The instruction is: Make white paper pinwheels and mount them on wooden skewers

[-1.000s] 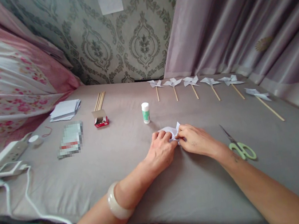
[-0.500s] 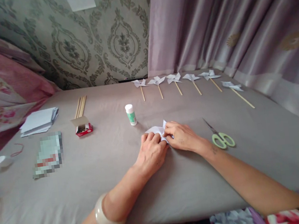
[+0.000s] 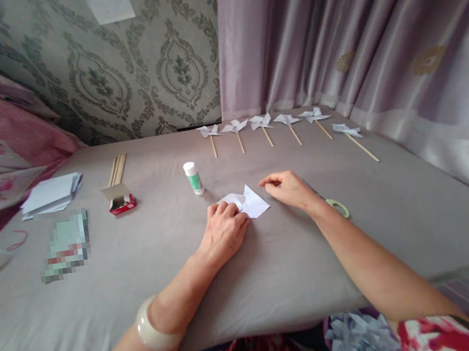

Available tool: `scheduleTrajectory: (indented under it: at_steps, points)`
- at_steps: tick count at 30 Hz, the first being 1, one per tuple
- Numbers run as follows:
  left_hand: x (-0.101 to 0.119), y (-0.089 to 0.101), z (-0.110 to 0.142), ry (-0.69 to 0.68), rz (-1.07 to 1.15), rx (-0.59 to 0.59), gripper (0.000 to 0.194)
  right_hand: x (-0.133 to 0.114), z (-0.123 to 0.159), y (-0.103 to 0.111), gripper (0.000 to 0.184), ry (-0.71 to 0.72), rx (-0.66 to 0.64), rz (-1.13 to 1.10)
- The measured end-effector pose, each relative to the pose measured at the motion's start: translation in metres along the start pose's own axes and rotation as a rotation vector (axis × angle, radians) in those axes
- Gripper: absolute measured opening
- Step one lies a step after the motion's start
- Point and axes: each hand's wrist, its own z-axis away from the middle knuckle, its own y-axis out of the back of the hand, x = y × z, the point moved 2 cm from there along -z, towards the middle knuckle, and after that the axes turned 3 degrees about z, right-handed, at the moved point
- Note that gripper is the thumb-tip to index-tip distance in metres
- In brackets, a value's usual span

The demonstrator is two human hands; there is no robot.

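A white sheet of paper [image 3: 255, 204] with cut, raised points lies in front of me, partly folded toward its middle. My left hand [image 3: 225, 228] presses down on its near left part with bent fingers, and hides that side. To the right of the sheet, my right hand [image 3: 287, 189] hovers just apart from it, fingers loosely bent and slightly parted, nothing visible in them. Beneath the right wrist lie green-handled scissors [image 3: 338, 208], mostly covered. A glue stick [image 3: 194, 179] with a white cap stands upright behind the sheet.
Several paper pinwheels [image 3: 261, 122] on sticks lie along the back right. At the left are wooden sticks [image 3: 118, 169], an opened small red box [image 3: 122, 204], stacked paper [image 3: 51, 195] and a blurred packet [image 3: 67, 243]. A purple container of paper pieces [image 3: 359, 337] sits below the front edge.
My right hand has let go of the paper and moved right, over the scissors. The paper's right point now shows. My left hand stays on the sheet, and the view has shifted slightly.
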Motion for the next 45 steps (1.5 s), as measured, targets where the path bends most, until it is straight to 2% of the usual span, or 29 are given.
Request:
scheduleTrajectory:
  at_steps: [2,5,9,13,16,21,28,31,34,39,45]
  points:
    - [0.000,0.001,0.000,0.000,-0.002,0.002,0.028,0.007,-0.001,0.004,0.022,-0.062,-0.049,0.035]
    - [0.000,0.002,-0.001,0.001,-0.005,0.003,0.027,0.012,0.001,0.004,0.020,-0.073,-0.105,0.129]
    - [0.000,0.001,-0.001,-0.012,-0.005,0.017,0.026,0.007,0.004,-0.001,0.018,-0.042,-0.127,0.198]
    - [-0.001,0.001,-0.001,-0.028,-0.007,0.045,0.024,0.002,0.007,-0.006,0.015,-0.069,-0.150,0.193]
    - [-0.001,0.002,0.000,-0.041,-0.020,0.054,0.025,0.002,0.009,-0.010,0.017,-0.096,-0.176,0.154]
    - [-0.004,0.005,0.001,-0.033,-0.047,0.031,0.028,-0.003,0.014,-0.016,0.015,-0.139,-0.302,-0.023]
    - [-0.009,0.007,0.001,-0.005,-0.047,0.023,0.027,-0.018,0.022,-0.012,0.008,-0.193,-0.429,-0.208]
    - [-0.007,0.008,0.000,0.004,-0.054,0.042,0.026,-0.011,0.018,-0.003,0.008,-0.087,-0.333,-0.115]
    - [-0.001,0.009,0.000,-0.046,-0.029,0.048,0.026,-0.005,0.014,0.004,0.013,0.102,-0.211,0.102]
    - [0.011,0.009,0.001,-0.131,-0.005,-0.043,0.029,-0.007,0.019,0.001,0.023,0.385,-0.266,0.211]
    - [0.014,0.009,0.003,-0.120,-0.056,-0.087,0.031,-0.009,0.023,-0.003,0.026,0.440,-0.292,0.247]
